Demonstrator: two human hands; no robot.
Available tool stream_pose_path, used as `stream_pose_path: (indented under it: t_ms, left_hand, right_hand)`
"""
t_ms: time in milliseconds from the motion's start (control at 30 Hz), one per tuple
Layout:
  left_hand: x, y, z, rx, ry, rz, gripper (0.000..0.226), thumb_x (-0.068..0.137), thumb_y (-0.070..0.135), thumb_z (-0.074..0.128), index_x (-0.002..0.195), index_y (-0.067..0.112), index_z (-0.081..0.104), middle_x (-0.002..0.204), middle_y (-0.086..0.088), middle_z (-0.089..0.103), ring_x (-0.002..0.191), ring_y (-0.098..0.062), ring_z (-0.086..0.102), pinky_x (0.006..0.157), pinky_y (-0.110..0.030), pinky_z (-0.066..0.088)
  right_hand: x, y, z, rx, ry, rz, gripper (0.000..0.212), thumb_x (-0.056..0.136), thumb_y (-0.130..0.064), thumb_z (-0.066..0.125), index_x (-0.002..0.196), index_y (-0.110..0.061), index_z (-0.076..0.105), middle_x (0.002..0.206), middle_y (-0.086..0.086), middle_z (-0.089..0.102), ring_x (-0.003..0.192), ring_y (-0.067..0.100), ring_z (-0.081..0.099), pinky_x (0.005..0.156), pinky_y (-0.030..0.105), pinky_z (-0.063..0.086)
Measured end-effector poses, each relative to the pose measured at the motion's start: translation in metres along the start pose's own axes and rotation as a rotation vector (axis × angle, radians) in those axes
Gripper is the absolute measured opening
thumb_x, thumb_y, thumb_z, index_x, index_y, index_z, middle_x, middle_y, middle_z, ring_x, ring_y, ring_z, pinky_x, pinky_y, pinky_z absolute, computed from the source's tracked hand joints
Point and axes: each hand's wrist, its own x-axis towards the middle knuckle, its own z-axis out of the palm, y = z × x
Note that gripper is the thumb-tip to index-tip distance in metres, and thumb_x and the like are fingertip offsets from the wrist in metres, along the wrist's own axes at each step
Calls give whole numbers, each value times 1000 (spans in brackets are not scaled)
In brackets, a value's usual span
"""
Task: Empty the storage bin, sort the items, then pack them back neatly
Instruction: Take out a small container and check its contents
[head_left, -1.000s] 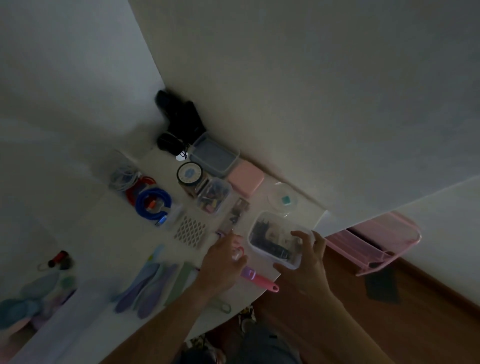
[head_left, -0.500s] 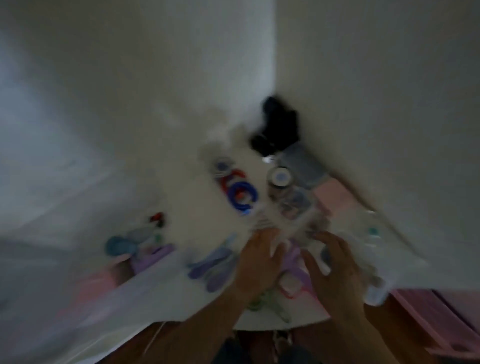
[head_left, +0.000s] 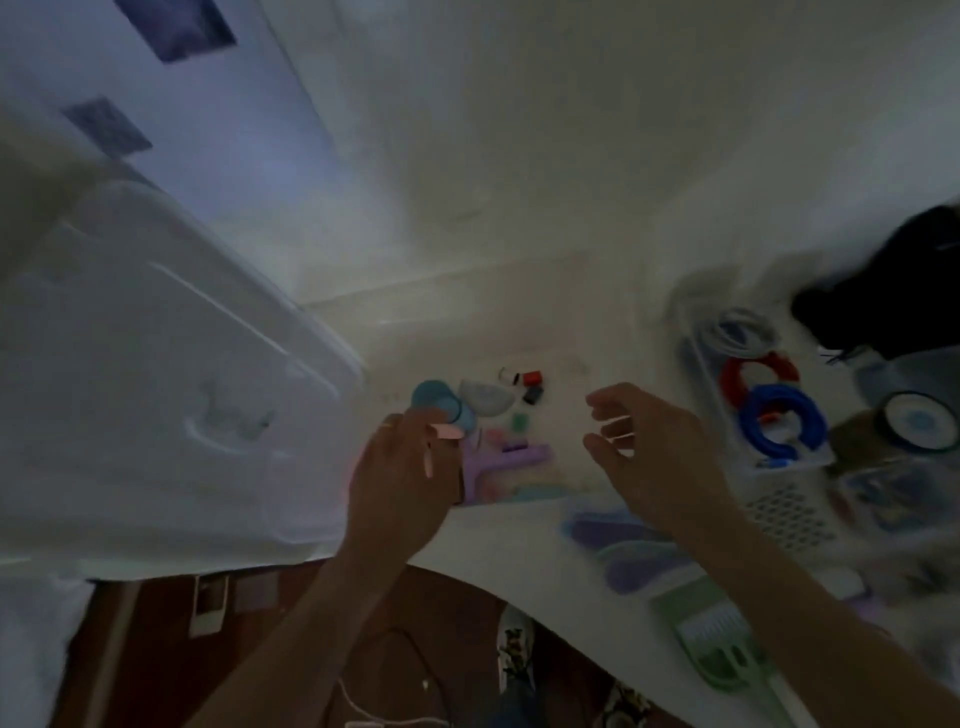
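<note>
A large clear storage bin (head_left: 156, 395) lies at the left of the white table (head_left: 519, 322). My left hand (head_left: 400, 473) hovers with curled fingers over a purple plastic tool (head_left: 511, 457), beside a teal disc (head_left: 435, 399) and a white half-round piece (head_left: 485, 397). Blur hides whether it grips anything. My right hand (head_left: 649, 447) is held above the table with its fingers spread and nothing in it. Small red and black pieces (head_left: 532, 385) lie just beyond the hands.
To the right are a blue ring (head_left: 784, 423), a red ring (head_left: 753, 374), a clear coil (head_left: 737, 332), a tape roll (head_left: 917, 427), a perforated sheet (head_left: 789, 514) and a black object (head_left: 893, 296). A green comb-like tool (head_left: 711, 642) and purple oval pieces (head_left: 634, 551) lie near the front edge.
The view has swung left, bringing the large clear bin in. My right hand has let go of the small clear box, and both hands now hover over the small items at the left.
</note>
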Motion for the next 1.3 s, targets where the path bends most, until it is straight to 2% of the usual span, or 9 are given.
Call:
stream_pose_path:
  t_ms: [167,333,467,600,733,833,967,1133,1300]
  left_hand:
    - [44,-57,13,61,-124,-10,66,68,60,37,118,21,58,108,-4,61,94,-23,62,79,-31,48]
    - [72,-96,29,161,-285,22,45,83,32,67,124,19,55,109,-4,61,101,-24,61,85,-34,49]
    - [82,-121,33,175,-319,52,42,86,29,68,125,23,53,111,-2,60,103,-23,60,87,-34,49]
    - [85,-134,31,157,-335,66,40,86,33,71,122,24,56,110,-2,61,100,-22,62,87,-32,49]
    - [84,-142,35,162,-364,87,38,86,33,70,121,25,56,109,-3,62,101,-23,63,87,-35,51]
    - [88,-142,39,186,-362,80,38,87,35,69,121,25,55,110,-3,62,103,-23,62,88,-34,49]
    - [98,-142,42,196,-366,96,42,84,36,73,121,22,57,113,-6,62,106,-26,61,89,-37,48]
    - [99,-123,51,97,-315,239,30,85,34,64,111,19,68,105,-10,67,97,-31,64,82,-37,51]
    - [94,-92,67,75,-591,548,18,84,29,66,95,18,76,96,-5,72,89,-25,66,74,-26,43]
  right_hand:
    - [89,15,59,-197,-380,69,40,84,-16,71,122,-24,60,114,-5,61,89,10,54,78,18,40]
    - [130,40,121,-458,-622,-155,51,89,-7,62,137,-21,52,136,9,49,113,23,53,94,26,43]
    - [140,41,155,-691,-715,-289,40,98,-14,49,138,-15,52,139,10,47,123,27,48,98,32,43]
    - [135,42,159,-752,-728,-256,33,97,-10,48,129,-14,55,129,11,49,107,29,54,81,33,44]
    - [132,46,152,-736,-684,-206,41,90,-47,61,116,-16,57,117,9,51,98,29,59,77,32,45]
    - [134,50,141,-713,-624,-111,43,81,-35,70,117,-15,57,123,8,54,105,26,58,82,31,49]
    - [138,46,142,-586,-552,6,49,78,-45,75,111,-12,59,122,7,62,104,26,60,82,32,50]
    - [141,23,169,-472,-526,-16,47,75,-22,77,114,-5,55,109,14,64,99,29,62,79,31,52]
    - [140,12,195,-532,-543,-9,47,81,-24,72,122,-7,57,116,14,62,106,32,61,90,38,51]
